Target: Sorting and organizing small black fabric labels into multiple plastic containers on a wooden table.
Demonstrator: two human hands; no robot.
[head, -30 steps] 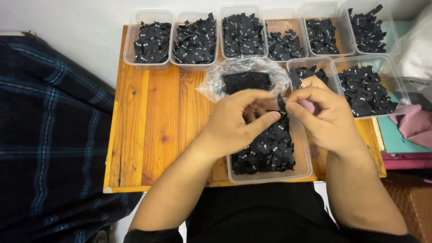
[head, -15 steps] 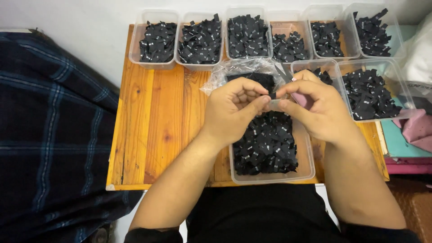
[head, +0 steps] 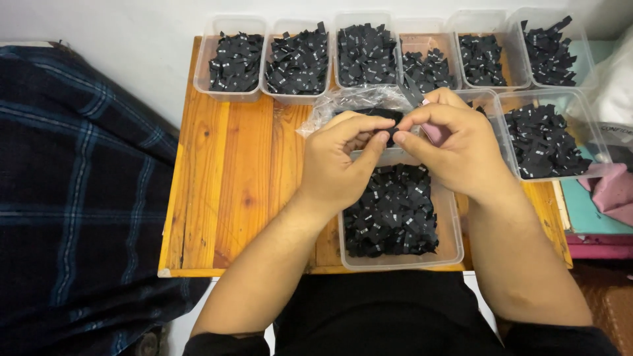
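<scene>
Nearest the body, a clear plastic tub [head: 451, 232] sits at the front edge of the wooden table [head: 231, 178], heaped with small black fabric tags [head: 394, 211]; it lies right under the hands, so it is probably placed there to catch whatever drops. Just above it the left hand [head: 336, 165] and the right hand [head: 455, 148] meet fingertip to fingertip, both pinched on one small black tag [head: 390, 135] held up between them over the tub's far rim. Neither hand is slack; the thumbs and forefingers are closed on the piece, the other fingers curled.

Behind the hands lies a crumpled clear plastic bag [head: 353, 102] with more dark pieces inside, its mouth turned toward the hands. To the right stands another tub [head: 589, 125] of tags, and a further one is half hidden by the right hand.

Along the far edge a row of six tubs [head: 204, 72] lines the wall, each holding black tags in its own pile, which suggests sorting by kind. That makes nine tubs in all, as far as I can count. A dark plaid cloth [head: 79, 191] lies left of the table.
</scene>
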